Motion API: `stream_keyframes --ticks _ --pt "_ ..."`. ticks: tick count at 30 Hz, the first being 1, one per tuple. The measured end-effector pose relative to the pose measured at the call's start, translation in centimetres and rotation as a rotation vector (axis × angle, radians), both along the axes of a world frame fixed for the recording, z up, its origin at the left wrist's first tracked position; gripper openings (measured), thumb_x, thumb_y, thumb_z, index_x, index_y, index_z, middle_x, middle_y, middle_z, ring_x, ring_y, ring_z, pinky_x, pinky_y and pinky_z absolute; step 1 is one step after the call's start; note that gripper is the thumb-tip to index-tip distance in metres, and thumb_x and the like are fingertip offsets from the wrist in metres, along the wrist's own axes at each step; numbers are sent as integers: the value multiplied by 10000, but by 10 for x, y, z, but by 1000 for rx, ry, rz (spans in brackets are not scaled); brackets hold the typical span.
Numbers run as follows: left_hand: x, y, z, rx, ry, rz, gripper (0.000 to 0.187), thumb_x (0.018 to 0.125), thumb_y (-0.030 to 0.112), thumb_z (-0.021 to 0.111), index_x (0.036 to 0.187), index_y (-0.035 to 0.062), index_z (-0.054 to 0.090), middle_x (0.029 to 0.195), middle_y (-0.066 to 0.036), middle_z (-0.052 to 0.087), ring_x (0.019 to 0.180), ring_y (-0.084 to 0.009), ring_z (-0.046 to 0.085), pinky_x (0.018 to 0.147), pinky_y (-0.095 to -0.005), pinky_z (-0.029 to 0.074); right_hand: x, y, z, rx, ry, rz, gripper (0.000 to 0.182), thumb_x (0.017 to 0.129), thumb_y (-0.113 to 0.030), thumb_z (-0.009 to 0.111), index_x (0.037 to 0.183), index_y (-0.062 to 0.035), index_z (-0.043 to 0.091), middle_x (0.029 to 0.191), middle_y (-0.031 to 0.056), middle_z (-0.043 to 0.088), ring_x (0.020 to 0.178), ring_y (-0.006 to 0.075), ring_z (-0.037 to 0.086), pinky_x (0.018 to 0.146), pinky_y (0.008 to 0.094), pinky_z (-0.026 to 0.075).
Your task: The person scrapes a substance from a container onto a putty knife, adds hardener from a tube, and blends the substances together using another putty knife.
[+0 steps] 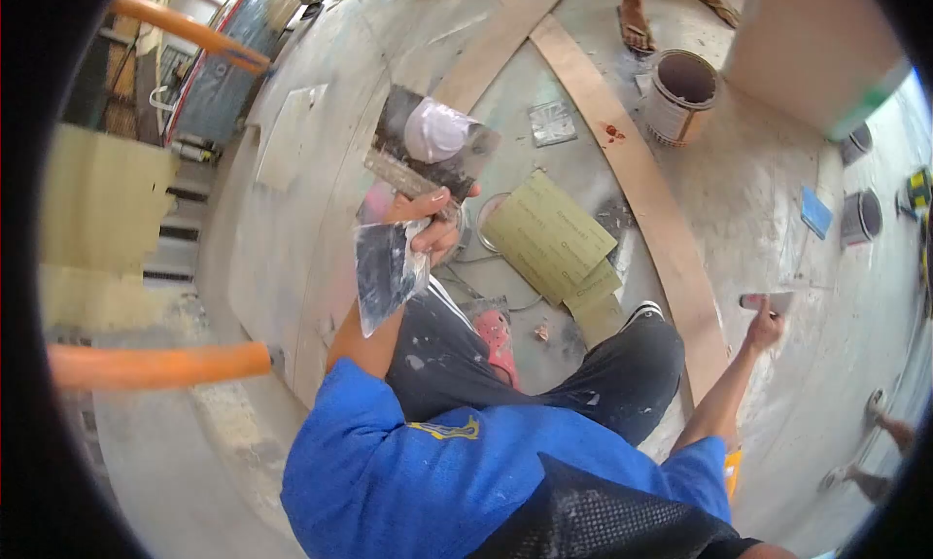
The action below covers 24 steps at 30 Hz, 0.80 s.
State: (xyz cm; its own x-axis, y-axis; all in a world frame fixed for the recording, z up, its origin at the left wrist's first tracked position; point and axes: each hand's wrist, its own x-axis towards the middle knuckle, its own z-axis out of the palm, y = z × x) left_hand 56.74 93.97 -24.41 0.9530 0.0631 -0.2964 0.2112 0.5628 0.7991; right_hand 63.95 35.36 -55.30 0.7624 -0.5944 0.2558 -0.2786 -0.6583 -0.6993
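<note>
My left hand is closed round a metal plate that carries a mound of pale lilac paste. A second, wedge-shaped scraper with smears on it hangs below the same hand. Out to the right, my right hand grips a small spreader with a dark handle, its blade at the pale surface. Green-yellow sandpaper sheets lie between the two hands, in front of my knees.
A paste-smeared bucket stands ahead, near another person's sandalled feet. Long brown strips cross the floor. Orange tubes lie left. A blue pad and smaller pots are at right, with another person's legs below.
</note>
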Motion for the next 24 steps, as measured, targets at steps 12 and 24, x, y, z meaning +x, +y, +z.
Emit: stream_keyframes --ticks 12,24 --pt "8 3 -10 -240 258 -314 258 945 223 480 1076 4 519 468 16 429 350 -69 341 316 -215 262 0 44 152 231 -523 204 279 875 -169 594 1059 39 571 969 118 648 847 198 633 715 303 505" --pt "4 5 -24 33 93 -400 303 939 287 472 1014 1 540 418 23 400 354 -91 300 359 -248 267 -23 26 192 159 -742 185 201 845 -122 653 1005 -7 613 1008 102 632 882 167 603 789 282 477"
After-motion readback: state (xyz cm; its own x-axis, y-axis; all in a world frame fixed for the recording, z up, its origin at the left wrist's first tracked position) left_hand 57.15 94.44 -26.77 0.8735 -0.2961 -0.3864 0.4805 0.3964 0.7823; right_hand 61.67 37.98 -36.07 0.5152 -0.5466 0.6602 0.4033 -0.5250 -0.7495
